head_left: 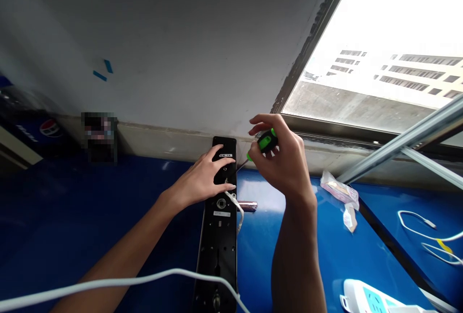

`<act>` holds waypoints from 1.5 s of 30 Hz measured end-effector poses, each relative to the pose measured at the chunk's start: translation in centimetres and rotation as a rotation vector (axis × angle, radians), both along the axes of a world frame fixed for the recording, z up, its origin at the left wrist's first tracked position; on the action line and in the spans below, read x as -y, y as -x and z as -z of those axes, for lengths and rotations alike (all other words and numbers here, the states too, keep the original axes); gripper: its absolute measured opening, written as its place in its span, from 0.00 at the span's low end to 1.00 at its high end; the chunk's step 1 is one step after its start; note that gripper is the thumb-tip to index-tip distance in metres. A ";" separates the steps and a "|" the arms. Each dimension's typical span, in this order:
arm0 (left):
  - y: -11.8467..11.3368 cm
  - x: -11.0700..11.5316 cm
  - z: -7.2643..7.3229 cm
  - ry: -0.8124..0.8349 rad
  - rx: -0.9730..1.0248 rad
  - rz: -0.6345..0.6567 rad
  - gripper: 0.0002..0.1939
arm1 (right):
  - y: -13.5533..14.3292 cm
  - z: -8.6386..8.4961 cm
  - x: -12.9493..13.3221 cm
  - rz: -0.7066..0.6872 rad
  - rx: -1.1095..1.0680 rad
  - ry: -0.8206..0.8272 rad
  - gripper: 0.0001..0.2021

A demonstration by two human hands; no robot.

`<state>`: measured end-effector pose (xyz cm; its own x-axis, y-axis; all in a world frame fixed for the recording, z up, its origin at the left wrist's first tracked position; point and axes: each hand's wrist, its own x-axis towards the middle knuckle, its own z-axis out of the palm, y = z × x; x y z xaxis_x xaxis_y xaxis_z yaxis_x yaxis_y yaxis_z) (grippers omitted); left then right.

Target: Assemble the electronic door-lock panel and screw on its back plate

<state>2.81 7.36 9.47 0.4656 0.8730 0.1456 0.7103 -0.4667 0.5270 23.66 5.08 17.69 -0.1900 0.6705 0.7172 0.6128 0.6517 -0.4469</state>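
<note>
A long black door lock panel (pixel 217 236) lies lengthwise on the blue table, with small holes, white labels and a metal-rimmed square hole on its face. My left hand (pixel 202 175) rests across its far part, fingers spread and fingertips touching the surface. Closed around a green and black screwdriver (pixel 266 142), my right hand (pixel 285 158) holds it tilted, its thin shaft pointing down-left at the panel near my left fingers. The exact contact of the tip is hard to make out. A short white cable (pixel 237 205) comes from the panel, and a brown handle (pixel 249 206) sticks out at its right.
A white cord (pixel 152 279) crosses the foreground over the panel. On the right are a power strip (pixel 369 296), a crumpled plastic packet (pixel 339 188), a coiled white cable (pixel 415 224) and a metal frame bar (pixel 401 146). The wall and window (pixel 379 96) stand behind.
</note>
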 end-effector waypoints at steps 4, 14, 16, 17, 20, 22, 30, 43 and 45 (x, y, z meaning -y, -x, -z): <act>0.1 0.0 -0.1 0.007 -0.014 -0.002 0.37 | 0.0 -0.1 0.1 0.050 0.006 -0.023 0.15; 0.2 -0.1 0.0 0.000 -0.010 0.004 0.37 | -0.2 -0.2 0.1 0.018 0.017 0.004 0.12; 0.2 -0.1 0.0 -0.001 -0.015 0.002 0.37 | -0.2 -0.2 0.1 0.054 0.014 -0.008 0.08; 0.2 0.0 0.0 0.000 -0.018 0.001 0.37 | -0.3 -0.2 0.1 0.060 0.009 -0.009 0.07; 0.2 0.0 -0.2 0.010 -0.023 -0.006 0.37 | -0.3 -0.1 0.1 0.027 -0.003 0.005 0.13; 0.2 0.1 -0.3 0.019 -0.020 -0.008 0.37 | -0.3 -0.1 0.2 0.011 -0.005 0.013 0.18; 0.2 0.3 -0.7 0.031 -0.029 -0.010 0.38 | -0.4 0.0 0.2 0.023 -0.016 0.007 0.14; 0.4 0.2 -0.6 0.025 0.000 0.005 0.37 | -0.3 0.0 0.1 0.020 -0.006 0.046 0.23; 0.5 0.1 -0.5 0.022 0.006 0.009 0.37 | -0.4 0.0 0.1 0.037 -0.004 0.052 0.21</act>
